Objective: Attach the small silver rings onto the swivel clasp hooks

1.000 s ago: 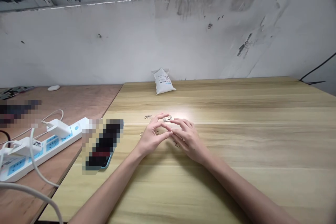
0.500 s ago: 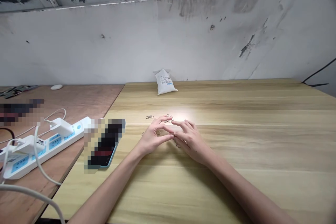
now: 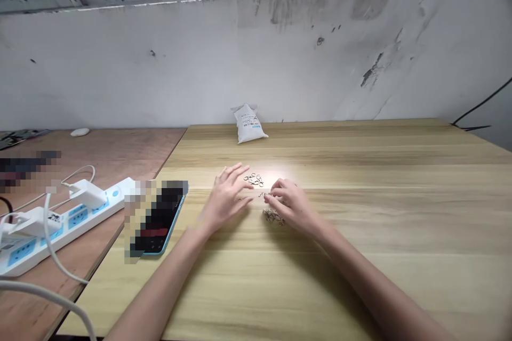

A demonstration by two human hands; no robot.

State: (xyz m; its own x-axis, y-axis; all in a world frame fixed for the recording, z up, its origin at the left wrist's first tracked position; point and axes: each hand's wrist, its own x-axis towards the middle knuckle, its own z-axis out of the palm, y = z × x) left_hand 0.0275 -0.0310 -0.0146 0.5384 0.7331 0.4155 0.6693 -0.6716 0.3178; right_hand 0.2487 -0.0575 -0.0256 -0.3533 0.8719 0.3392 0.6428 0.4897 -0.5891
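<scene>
A pale, long-grained wooden table (image 3: 360, 197) carries a small white printed plastic pouch (image 3: 248, 124) at its far edge. Nearer than the pouch, almost straight in front of it, lie a loose scatter of small silvery metal rings (image 3: 254, 178) and, nearer again, a little heap of darker metal clasps (image 3: 273, 217). Left of the pouch and nearer, a phone in a light-blue case (image 3: 160, 221) lies flat at the table's left edge.

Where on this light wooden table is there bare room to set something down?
Bare: the light wooden table right of the right hand, and the near strip between the forearms. Crowded: small metal rings around both hands; blue-cased phone left of the left hand.
</scene>
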